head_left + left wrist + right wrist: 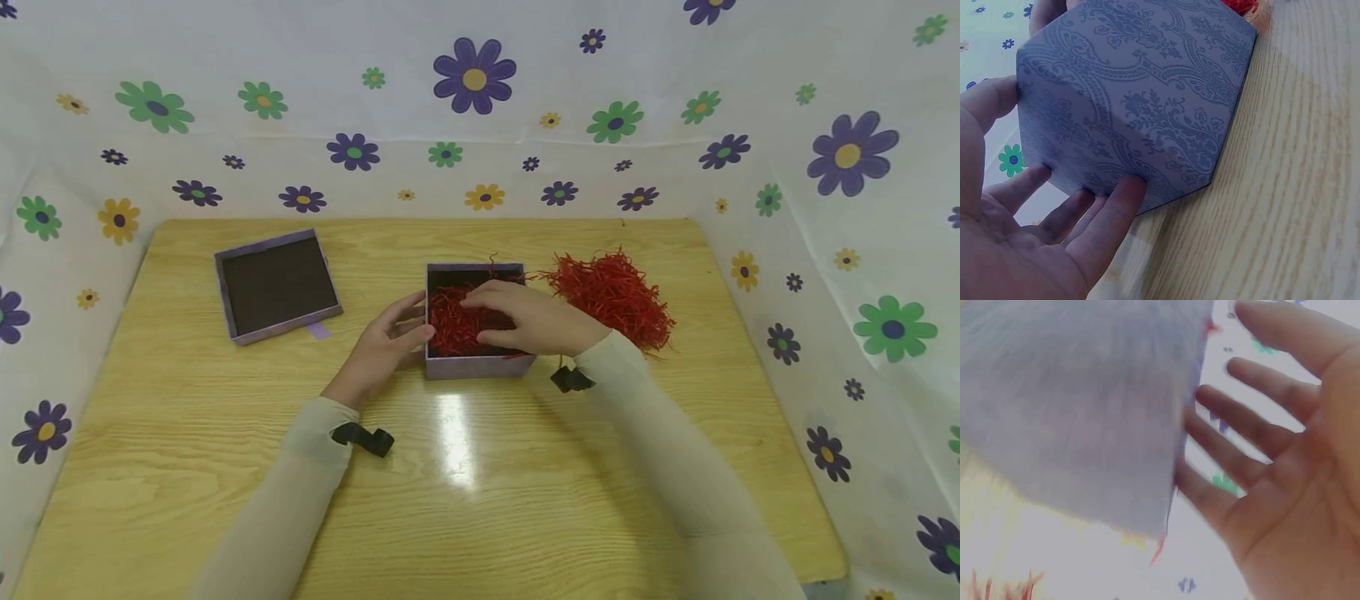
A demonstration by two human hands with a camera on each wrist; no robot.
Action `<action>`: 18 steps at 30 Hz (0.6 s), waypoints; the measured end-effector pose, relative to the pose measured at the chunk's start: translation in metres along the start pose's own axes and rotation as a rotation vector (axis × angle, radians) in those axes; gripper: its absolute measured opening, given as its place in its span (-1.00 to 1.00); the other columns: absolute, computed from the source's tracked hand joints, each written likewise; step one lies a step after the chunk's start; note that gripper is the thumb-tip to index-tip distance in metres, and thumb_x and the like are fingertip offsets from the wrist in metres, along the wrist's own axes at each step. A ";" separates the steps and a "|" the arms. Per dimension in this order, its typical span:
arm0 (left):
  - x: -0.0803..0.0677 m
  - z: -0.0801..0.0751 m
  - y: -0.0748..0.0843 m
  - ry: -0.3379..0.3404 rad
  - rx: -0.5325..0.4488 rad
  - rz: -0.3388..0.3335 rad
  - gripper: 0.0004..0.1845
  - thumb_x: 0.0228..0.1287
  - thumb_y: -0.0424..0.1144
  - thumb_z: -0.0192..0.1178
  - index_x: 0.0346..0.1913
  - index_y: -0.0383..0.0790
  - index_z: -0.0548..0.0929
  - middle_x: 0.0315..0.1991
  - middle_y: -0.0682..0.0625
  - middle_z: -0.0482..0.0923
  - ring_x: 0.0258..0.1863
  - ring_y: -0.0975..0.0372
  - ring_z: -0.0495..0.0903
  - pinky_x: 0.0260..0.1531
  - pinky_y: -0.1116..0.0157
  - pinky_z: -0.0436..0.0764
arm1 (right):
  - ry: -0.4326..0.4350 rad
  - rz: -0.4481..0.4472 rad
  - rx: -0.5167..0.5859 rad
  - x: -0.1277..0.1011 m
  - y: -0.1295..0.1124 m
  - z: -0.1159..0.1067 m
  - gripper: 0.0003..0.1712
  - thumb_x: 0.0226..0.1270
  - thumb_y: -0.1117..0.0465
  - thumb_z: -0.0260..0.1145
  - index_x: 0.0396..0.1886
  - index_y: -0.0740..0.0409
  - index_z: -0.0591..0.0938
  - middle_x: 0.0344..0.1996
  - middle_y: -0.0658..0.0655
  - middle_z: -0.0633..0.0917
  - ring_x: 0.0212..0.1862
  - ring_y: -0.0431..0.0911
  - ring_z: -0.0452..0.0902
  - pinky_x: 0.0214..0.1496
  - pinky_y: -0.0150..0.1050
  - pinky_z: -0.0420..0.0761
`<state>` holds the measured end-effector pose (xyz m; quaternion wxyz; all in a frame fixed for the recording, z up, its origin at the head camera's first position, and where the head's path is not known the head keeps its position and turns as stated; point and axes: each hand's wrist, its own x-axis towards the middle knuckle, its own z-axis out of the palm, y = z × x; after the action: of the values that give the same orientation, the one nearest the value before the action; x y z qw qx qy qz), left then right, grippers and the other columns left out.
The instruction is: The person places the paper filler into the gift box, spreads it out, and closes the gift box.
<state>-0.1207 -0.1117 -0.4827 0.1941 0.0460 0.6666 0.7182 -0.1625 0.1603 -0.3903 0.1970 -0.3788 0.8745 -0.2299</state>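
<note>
She is bedding red paper shred (pixel 461 325) into the purple gift box (pixel 477 365), right hand (pixel 525 317) spread flat pressing it, left hand (pixel 386 340) open-fingered bracing the wall; next, I'd guess, more from the loose pile (pixel 611 293).

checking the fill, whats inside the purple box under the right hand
Red shredded paper lies inside the purple box. The right hand covers much of it, so anything underneath stays hidden.

The head view looks down across the whole table (pixel 187 467); both wrist views sit close, sharing the box (pixel 1135 94) near its centre.
</note>
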 end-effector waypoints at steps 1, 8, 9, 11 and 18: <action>0.000 0.000 0.000 0.001 0.003 -0.002 -0.26 0.49 -0.08 0.29 0.62 0.04 0.23 0.50 -0.15 0.29 0.46 -0.03 0.36 0.29 -0.02 0.56 | 0.023 0.004 0.017 -0.009 0.003 -0.004 -0.40 0.56 -0.02 0.30 0.48 0.05 0.48 0.40 0.03 0.50 0.44 -0.04 0.38 0.47 0.00 0.43; 0.000 0.000 0.001 0.002 0.007 -0.007 -0.26 0.50 -0.10 0.28 0.62 0.05 0.23 0.52 -0.16 0.26 0.47 -0.03 0.35 0.30 -0.03 0.55 | 0.258 0.067 0.241 -0.072 0.050 -0.024 -0.33 0.46 0.05 0.41 0.50 0.00 0.45 0.40 0.02 0.49 0.37 0.06 0.46 0.36 0.19 0.51; 0.000 0.000 0.001 0.002 0.008 -0.007 -0.26 0.50 -0.10 0.29 0.62 0.05 0.24 0.51 -0.15 0.27 0.46 -0.03 0.36 0.30 -0.03 0.55 | 0.298 0.081 0.266 -0.079 0.059 -0.025 -0.33 0.45 0.10 0.42 0.50 0.02 0.46 0.40 0.04 0.49 0.37 0.11 0.47 0.36 0.22 0.50; 0.000 0.001 0.000 0.001 0.011 -0.005 -0.27 0.49 -0.09 0.29 0.62 0.06 0.24 0.51 -0.15 0.28 0.45 -0.02 0.37 0.30 -0.03 0.55 | 0.370 0.119 0.304 -0.094 0.078 -0.026 -0.31 0.43 0.19 0.44 0.50 0.05 0.45 0.41 0.11 0.48 0.39 0.19 0.43 0.40 0.27 0.43; 0.001 -0.001 -0.001 0.000 0.007 0.001 -0.26 0.49 -0.09 0.29 0.62 0.05 0.24 0.52 -0.15 0.27 0.46 -0.02 0.35 0.33 -0.06 0.52 | 0.465 0.321 0.335 -0.130 0.127 -0.021 -0.19 0.42 0.14 0.45 0.59 -0.01 0.33 0.55 0.12 0.31 0.58 0.23 0.11 0.54 0.37 0.12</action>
<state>-0.1211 -0.1121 -0.4840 0.1935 0.0473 0.6691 0.7159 -0.1637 0.3409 -0.4208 0.0854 -0.1361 0.8947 -0.4168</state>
